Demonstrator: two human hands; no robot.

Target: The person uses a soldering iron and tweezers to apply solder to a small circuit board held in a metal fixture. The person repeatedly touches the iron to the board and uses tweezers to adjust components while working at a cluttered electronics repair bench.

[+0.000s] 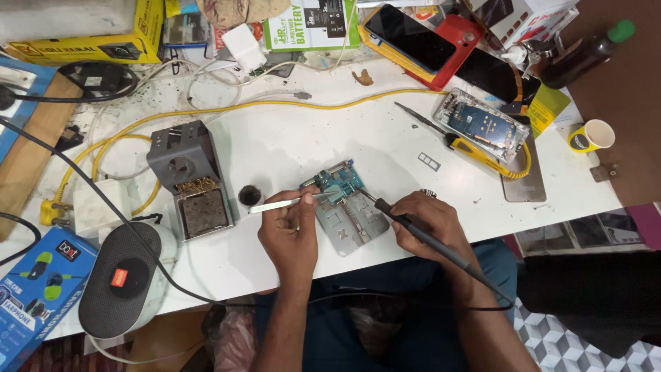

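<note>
Mostly cluttered white workbench [289, 145], checkered floor [551, 337].

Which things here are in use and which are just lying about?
In use:
- left hand holding tweezers
- right hand holding soldering iron
- circuit board on metal holder plate

Lying about:
- iron stand
- small flux pot
- grey speaker
- yellow cable
- red-cased phone
- opened phone
- paper cup
- dark bottle
</note>
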